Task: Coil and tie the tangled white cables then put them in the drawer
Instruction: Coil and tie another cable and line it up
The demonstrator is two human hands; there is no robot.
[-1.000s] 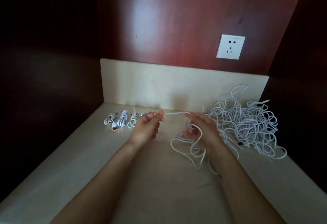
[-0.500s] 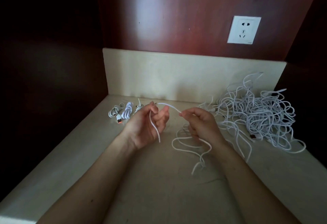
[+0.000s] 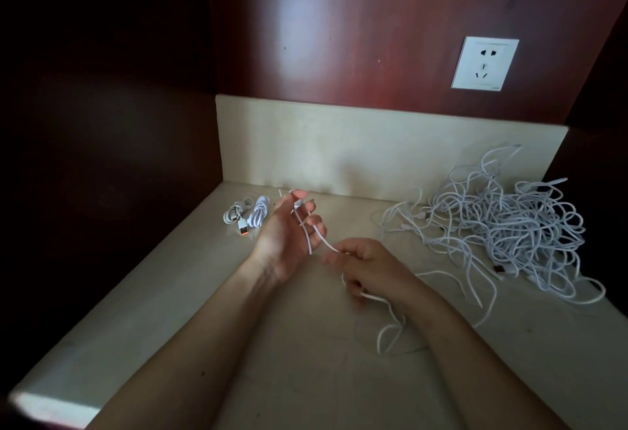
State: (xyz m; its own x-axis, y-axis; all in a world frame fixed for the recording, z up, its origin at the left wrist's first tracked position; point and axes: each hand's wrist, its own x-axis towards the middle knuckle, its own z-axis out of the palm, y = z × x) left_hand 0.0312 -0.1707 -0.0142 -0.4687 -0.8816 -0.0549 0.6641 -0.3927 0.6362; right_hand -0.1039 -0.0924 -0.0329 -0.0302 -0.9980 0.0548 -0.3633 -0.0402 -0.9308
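Now the first turn of the coil seemed to be going onto the left hand.

Half a second earlier the white cable [image 3: 328, 244] arched between level hands. Here the right hand [image 3: 370, 266] had dropped nearer the person, pinching the cable and drawing it down across the upturned left hand [image 3: 289, 235], whose thumb pinned the cable's end at the fingertips. The hands were close but not touching. Coiling looked just begun. The taut stretch ran diagonally from the left fingertips toward the right pinch, its end pointing at the backsplash [image 3: 339, 144]. Slack trailed over the countertop [image 3: 238, 344] toward the tangled pile [image 3: 509, 225], well apart from the coiled cables [image 3: 259, 214].
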